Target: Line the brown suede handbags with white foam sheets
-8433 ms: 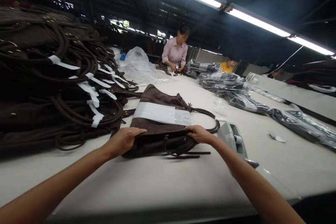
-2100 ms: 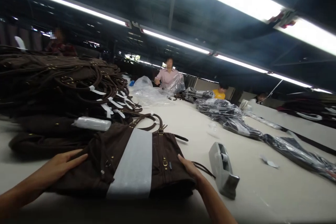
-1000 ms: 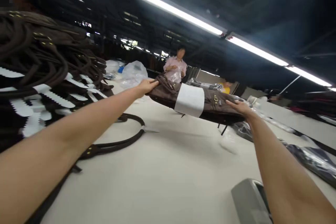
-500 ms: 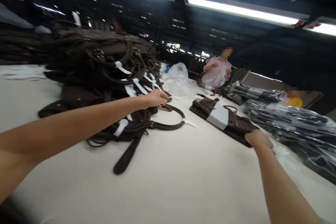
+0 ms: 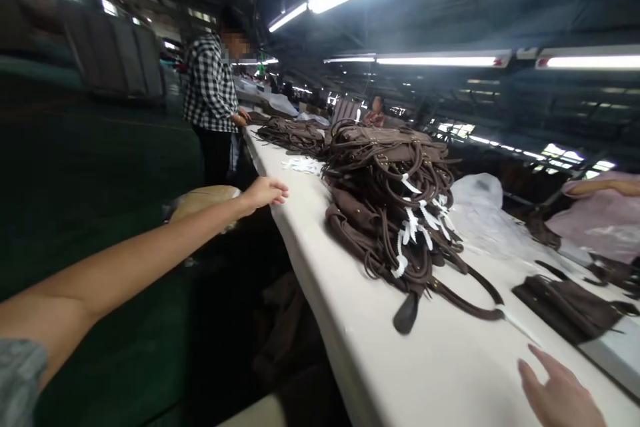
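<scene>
My left hand is stretched out at the table's left edge, its fingers loosely bent and nothing visible in them. The nearest things are several white strips lying on the table beyond it. My right hand is low on the right above the tabletop, thumb and fingers apart, holding nothing. Just past it lies a flat dark brown handbag with a white band. Between the hands rises a stack of brown handbags, with looped handles and white paper strips hanging off; one handle reaches out over the table.
The long white table runs away from me. More brown bags lie farther along it, where a person in a checked shirt stands. Clear plastic lies behind the stack. A person in pink is at the right.
My view has swung left. My right hand has let go of the flat handbag, and my left hand has moved from the stack's handles to the table's left edge.
</scene>
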Available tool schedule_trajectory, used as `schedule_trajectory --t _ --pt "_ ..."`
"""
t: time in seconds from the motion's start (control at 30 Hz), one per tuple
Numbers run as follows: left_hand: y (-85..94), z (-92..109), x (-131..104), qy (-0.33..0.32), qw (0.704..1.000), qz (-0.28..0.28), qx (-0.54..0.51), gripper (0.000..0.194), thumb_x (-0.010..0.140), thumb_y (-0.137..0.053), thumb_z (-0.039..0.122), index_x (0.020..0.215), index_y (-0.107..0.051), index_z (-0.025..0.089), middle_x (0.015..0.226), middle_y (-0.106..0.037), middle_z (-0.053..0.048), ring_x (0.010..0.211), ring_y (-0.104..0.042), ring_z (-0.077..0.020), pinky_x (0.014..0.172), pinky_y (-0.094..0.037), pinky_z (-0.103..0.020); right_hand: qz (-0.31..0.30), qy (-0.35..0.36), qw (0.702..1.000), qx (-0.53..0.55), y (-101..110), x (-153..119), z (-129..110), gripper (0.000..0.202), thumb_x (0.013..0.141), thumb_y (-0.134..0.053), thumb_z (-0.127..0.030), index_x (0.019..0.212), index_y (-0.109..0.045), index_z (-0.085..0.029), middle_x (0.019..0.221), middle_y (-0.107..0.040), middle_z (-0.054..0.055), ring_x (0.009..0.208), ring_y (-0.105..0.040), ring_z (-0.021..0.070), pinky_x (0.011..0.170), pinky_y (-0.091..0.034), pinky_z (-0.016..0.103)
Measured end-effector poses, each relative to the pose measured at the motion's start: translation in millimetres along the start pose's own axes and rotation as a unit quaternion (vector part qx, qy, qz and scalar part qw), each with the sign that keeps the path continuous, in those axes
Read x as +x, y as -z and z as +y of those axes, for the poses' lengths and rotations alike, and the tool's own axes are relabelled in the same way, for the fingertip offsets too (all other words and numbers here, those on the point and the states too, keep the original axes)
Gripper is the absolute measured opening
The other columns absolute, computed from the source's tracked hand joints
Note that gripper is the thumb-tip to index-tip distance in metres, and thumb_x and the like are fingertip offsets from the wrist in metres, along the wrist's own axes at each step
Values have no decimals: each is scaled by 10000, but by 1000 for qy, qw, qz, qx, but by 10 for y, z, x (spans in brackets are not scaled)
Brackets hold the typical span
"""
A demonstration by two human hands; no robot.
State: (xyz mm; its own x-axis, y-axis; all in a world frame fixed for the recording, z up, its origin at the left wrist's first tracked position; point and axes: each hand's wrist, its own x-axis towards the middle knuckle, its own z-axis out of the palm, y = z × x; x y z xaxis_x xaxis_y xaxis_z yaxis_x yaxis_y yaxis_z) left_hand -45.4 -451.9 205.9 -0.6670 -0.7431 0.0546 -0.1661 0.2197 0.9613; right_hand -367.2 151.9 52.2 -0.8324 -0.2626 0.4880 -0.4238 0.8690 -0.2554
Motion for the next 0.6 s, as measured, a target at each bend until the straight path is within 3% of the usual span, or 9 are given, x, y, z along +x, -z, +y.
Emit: schedule_trajectory --t 0.07,0.13,0.2,0.27,0.37,0.47,0.6 --pt "219 -253 -55 33 999 -9 12 166 888 -616 291 924 -617 129 871 -650 -13 760 -625 -127 739 -544 -321 -20 -18 1000 5 29 -189 -653 601 764 -467 -515 1182 -663 -130 1249 -611 194 1020 -617 433 825 -502 599" --pt "298 -513 -124 58 998 -27 17 172 889 -615 293 945 -618 131 892 -652 -18 779 -627 -132 747 -544 -327 -15 -15 998 56 76 -358 -1214 617 787 -432 -503 1236 -628 -128 1292 -594 162 1117 -579 398 905 -484 571" --pt "267 -794 -209 78 996 -47 13 182 879 -621 286 975 -615 133 918 -659 -24 792 -632 -136 758 -542 -330 -18 -18 993 118 114 -498 -1629 619 788 -441 -504 1233 -625 -115 1263 -611 163 1115 -582 366 924 -486 542" --pt "161 -1094 -320 100 992 -70 3 240 821 -666 299 986 -619 131 923 -677 -37 790 -643 -146 767 -539 -327 -12 -10 985 171 134 -625 -1890 583 809 -455 -498 1236 -624 -139 1275 -603 149 1101 -591 326 923 -500 504" --pt "-58 -1550 -539 143 983 -115 -13 412 635 -769 373 943 -644 130 890 -713 -73 776 -666 -191 745 -550 -330 -19 2 975 222 130 -825 -2047 506 849 -469 -465 1219 -633 -162 1290 -592 132 1101 -594 274 933 -515 453" --pt "-269 -1975 -785 181 972 -152 -16 481 534 -798 430 901 -657 154 871 -728 -85 777 -678 -224 718 -569 -345 -51 -19 973 225 107 -1041 -2022 486 850 -483 -444 1206 -637 -150 1295 -587 138 1096 -600 262 941 -517 443" --pt "-446 -2536 -1135 228 956 -182 16 357 714 -740 402 940 -632 148 871 -705 -52 760 -669 -173 714 -571 -323 -74 -37 978 190 139 -1266 -1917 455 824 -505 -447 1129 -673 -154 1251 -623 120 1149 -576 278 1056 -422 463"
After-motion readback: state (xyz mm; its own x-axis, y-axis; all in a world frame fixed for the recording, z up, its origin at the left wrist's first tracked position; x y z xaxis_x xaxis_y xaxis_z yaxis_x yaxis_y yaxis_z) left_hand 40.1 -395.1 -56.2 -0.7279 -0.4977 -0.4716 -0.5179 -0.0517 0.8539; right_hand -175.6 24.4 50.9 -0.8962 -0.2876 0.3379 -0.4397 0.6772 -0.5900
